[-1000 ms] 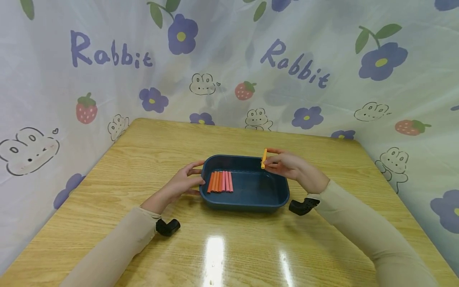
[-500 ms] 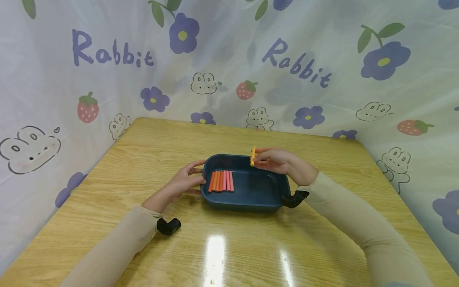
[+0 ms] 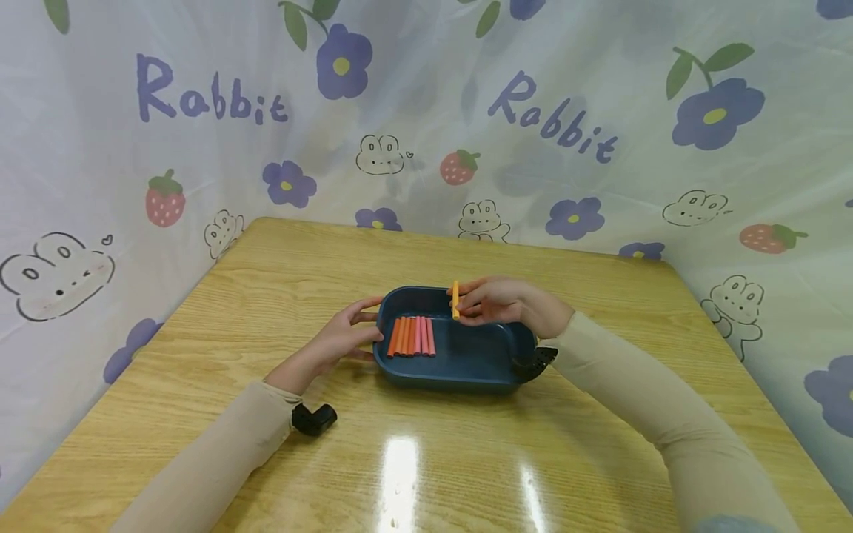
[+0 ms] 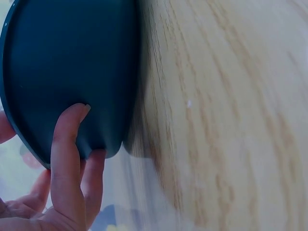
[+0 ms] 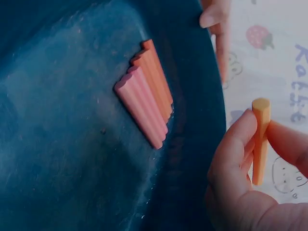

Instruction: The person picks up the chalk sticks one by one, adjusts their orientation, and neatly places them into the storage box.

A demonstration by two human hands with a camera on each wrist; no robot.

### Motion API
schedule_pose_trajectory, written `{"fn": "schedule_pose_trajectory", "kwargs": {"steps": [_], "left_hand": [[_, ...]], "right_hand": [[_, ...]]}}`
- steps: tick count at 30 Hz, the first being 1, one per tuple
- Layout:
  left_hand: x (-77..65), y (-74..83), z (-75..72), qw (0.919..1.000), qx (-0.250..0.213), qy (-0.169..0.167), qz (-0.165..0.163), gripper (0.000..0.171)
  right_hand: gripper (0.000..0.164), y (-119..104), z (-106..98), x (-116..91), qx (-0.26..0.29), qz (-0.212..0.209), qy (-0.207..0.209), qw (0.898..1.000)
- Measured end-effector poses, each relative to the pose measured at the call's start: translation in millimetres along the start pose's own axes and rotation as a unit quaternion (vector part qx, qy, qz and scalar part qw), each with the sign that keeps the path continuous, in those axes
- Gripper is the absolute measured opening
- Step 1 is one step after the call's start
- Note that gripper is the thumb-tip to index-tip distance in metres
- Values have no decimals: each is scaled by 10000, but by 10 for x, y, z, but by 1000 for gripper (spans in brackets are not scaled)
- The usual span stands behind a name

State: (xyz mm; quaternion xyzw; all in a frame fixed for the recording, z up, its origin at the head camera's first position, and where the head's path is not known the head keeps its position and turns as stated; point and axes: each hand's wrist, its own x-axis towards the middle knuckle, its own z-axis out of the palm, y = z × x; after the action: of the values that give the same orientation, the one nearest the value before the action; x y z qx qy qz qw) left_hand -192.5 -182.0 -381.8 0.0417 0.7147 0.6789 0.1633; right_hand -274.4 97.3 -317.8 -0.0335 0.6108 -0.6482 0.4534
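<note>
A dark blue tray (image 3: 476, 359) with rounded corners stands on the table. At its left end my left hand (image 3: 341, 338) holds it, fingers (image 4: 67, 144) against the outer wall and thumb at the rim. My right hand (image 3: 501, 300) pinches a yellow-orange stick (image 5: 261, 139) between thumb and fingers, above the far side of the tray. The stick is nearly upright in the head view and looks faceted at its end. Inside the tray, towards the left, orange sticks (image 5: 155, 74) and pink sticks (image 5: 143, 109) lie side by side in one row.
The wooden table (image 3: 286, 274) reaches back to a printed curtain (image 3: 413, 89) with flowers and rabbits. A black bent piece (image 3: 315, 420) sits at the left cuff, and another black piece (image 3: 536, 364) at the right cuff overlaps the tray's right corner.
My right hand has moved left over the tray with the yellow-orange stick, from near its right end to about its middle. The left hand and the row of sticks stay put.
</note>
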Motion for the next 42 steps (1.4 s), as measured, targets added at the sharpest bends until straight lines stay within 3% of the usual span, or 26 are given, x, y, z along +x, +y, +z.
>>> {"fn": "schedule_pose_trajectory", "kwargs": {"steps": [7, 14, 24, 35, 42], "left_hand": [[4, -4, -4, 10000, -3, -8, 21, 65], [3, 0, -2, 10000, -26, -4, 17, 65], [-4, 4, 1, 10000, -10, 15, 35, 66], [-14, 13, 4, 10000, 26, 21, 13, 67], [-13, 12, 8, 10000, 13, 20, -1, 68]], "right_hand": [[42, 40, 1, 139, -634, 176, -179, 9977], [45, 91, 27, 246, -1140, 490, -522, 9909], [33, 156, 56, 385, -1601, 877, -217, 9829], [42, 230, 71, 483, -1774, 1086, -61, 9781], [57, 235, 93, 458, -1276, 1064, -15, 9861]]}}
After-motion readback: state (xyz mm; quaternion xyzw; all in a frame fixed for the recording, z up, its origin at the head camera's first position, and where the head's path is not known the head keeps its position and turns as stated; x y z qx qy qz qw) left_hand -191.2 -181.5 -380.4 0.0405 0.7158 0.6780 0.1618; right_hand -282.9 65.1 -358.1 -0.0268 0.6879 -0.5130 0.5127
